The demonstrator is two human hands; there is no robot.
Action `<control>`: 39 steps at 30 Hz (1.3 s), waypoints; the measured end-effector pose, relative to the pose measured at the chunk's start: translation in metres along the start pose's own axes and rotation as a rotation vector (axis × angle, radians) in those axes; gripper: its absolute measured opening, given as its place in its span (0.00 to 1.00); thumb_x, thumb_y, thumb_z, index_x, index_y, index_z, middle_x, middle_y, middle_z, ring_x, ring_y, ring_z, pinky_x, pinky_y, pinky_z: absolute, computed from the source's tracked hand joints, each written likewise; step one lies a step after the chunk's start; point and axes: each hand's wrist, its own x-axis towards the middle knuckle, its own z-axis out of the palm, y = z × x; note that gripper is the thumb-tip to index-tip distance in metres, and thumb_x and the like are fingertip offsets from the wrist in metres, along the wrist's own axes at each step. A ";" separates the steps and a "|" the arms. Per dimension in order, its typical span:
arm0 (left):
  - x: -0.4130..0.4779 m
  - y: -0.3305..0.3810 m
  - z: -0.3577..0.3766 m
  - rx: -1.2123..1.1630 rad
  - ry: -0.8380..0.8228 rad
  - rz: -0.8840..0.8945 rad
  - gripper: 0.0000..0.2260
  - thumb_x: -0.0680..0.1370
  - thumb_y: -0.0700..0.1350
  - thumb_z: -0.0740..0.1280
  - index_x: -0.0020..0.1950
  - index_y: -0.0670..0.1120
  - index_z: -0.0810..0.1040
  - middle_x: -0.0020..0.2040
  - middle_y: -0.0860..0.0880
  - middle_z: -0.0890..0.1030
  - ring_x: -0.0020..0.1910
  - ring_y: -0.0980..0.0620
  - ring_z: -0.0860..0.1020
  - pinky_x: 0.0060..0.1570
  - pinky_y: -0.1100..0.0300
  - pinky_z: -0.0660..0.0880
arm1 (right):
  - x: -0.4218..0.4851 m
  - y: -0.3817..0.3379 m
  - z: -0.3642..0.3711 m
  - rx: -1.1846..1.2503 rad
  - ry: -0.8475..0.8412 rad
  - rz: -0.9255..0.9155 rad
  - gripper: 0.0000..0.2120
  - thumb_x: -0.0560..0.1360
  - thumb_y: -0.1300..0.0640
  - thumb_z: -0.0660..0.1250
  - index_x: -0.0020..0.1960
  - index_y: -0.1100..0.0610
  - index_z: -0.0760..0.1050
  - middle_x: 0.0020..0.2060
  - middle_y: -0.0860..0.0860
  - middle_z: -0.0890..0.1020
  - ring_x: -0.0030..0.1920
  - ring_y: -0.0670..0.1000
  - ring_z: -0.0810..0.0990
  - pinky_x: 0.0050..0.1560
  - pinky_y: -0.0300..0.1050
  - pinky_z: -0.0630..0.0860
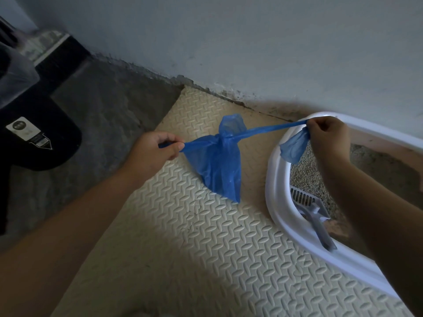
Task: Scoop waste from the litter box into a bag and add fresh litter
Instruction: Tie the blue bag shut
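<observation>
On my feed, L hand [158,148] is clenched on one twisted end of the blue bag [217,165], thumb and curled fingers pinching the plastic strip. R hand [327,136] is fisted round the other end, w/ a loose tuft of blue plastic hanging below the fist. The two strips run taut from hand to hand and meet at a knot [223,139] at the bag's neck, w/ a small puff of plastic standing up above it.

The bag's body hangs below the knot, between the hands and over the mat [206,248]. Its lower tip is near the box rim; can't tell if it touches the mat.

R hand sits over the far end of the litter box [277,186], a white-rimmed tray at the right. Inside I see grey speckled litter [306,175] and a grey slotted scoop [318,216] lying w/ its handle toward the near rim, partly behind the R forearm.

The mat is cream, embossed w/ a tread pattern, and the box stands on it. Left of it is bare grey concrete floor [103,115]. A pale wall [229,42] runs behind, grimy along its base. At the far left is a dark object [39,156] w/ a white label; too dim to tell what it is.
</observation>
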 end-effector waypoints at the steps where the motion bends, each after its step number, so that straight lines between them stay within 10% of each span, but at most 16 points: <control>1: 0.000 0.002 0.001 -0.030 0.002 -0.010 0.07 0.76 0.36 0.68 0.42 0.48 0.79 0.34 0.49 0.77 0.29 0.63 0.75 0.35 0.72 0.74 | -0.001 -0.002 0.001 -0.009 0.005 -0.001 0.09 0.76 0.56 0.62 0.48 0.57 0.79 0.34 0.50 0.77 0.32 0.46 0.73 0.34 0.40 0.67; 7: 0.001 0.015 0.015 -0.244 -0.095 0.006 0.07 0.77 0.36 0.67 0.50 0.47 0.80 0.41 0.50 0.80 0.34 0.61 0.78 0.40 0.68 0.76 | -0.041 -0.029 0.010 0.024 -0.136 -0.414 0.03 0.75 0.58 0.66 0.48 0.56 0.77 0.48 0.50 0.81 0.47 0.45 0.78 0.46 0.31 0.73; 11: 0.013 0.004 0.030 0.017 -0.123 0.141 0.13 0.75 0.39 0.70 0.58 0.50 0.78 0.51 0.50 0.80 0.48 0.59 0.78 0.52 0.64 0.75 | -0.066 -0.029 0.042 -0.064 -0.456 -0.666 0.01 0.74 0.60 0.68 0.45 0.56 0.77 0.62 0.50 0.77 0.58 0.49 0.78 0.54 0.47 0.77; 18: 0.028 -0.001 0.047 0.177 -0.314 0.167 0.26 0.77 0.45 0.68 0.74 0.49 0.65 0.72 0.54 0.68 0.69 0.62 0.67 0.63 0.70 0.66 | -0.067 -0.012 0.069 0.009 -0.489 -0.598 0.08 0.76 0.60 0.66 0.55 0.55 0.78 0.59 0.49 0.78 0.58 0.50 0.78 0.59 0.50 0.75; 24: 0.041 0.010 0.051 0.342 -0.198 0.296 0.18 0.78 0.49 0.66 0.68 0.47 0.73 0.61 0.51 0.74 0.64 0.56 0.71 0.64 0.68 0.63 | -0.045 -0.003 0.071 -0.030 -0.270 -0.501 0.14 0.73 0.60 0.69 0.58 0.56 0.77 0.58 0.50 0.73 0.58 0.50 0.76 0.57 0.44 0.75; 31: 0.061 0.019 0.054 0.131 -0.502 0.074 0.12 0.81 0.45 0.62 0.64 0.50 0.77 0.66 0.58 0.70 0.62 0.70 0.68 0.60 0.78 0.61 | -0.038 -0.004 0.082 0.155 -0.353 -0.243 0.19 0.72 0.66 0.70 0.61 0.55 0.74 0.50 0.48 0.80 0.44 0.38 0.79 0.46 0.30 0.76; 39: 0.062 0.000 0.072 0.414 -0.382 0.179 0.25 0.79 0.44 0.65 0.75 0.48 0.62 0.71 0.51 0.68 0.68 0.60 0.66 0.62 0.71 0.62 | -0.034 -0.002 0.094 0.020 -0.448 -0.233 0.27 0.71 0.63 0.71 0.68 0.52 0.70 0.39 0.45 0.78 0.37 0.38 0.76 0.38 0.22 0.68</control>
